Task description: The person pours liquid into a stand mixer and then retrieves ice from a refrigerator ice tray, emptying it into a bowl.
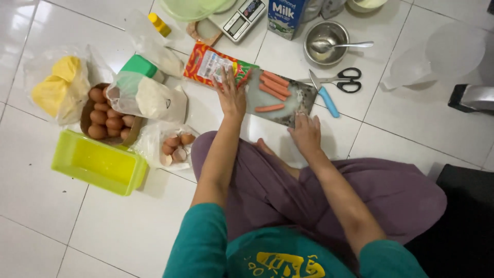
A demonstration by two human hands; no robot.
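Observation:
I sit on a white tiled floor. My left hand (231, 94) lies flat with fingers spread on the end of a red, green and yellow sausage packet (208, 63), beside the left edge of a grey cutting board (296, 103). Several orange sausages (272, 86) lie on the board. My right hand (306, 133) rests on the board's near edge, fingers apart, holding nothing. A blue-handled knife (324, 95) lies at the board's right side, next to black-handled scissors (342, 78).
Left of me are a tray of brown eggs (105, 116), bagged eggs (175, 144), a flour bag (149, 98), a yellow-filled bag (59, 85) and a lime-green tub (98, 162). Farther off stand a steel bowl with spoon (327, 42), a milk carton (284, 16), a scale (242, 18) and a clear jug (437, 56).

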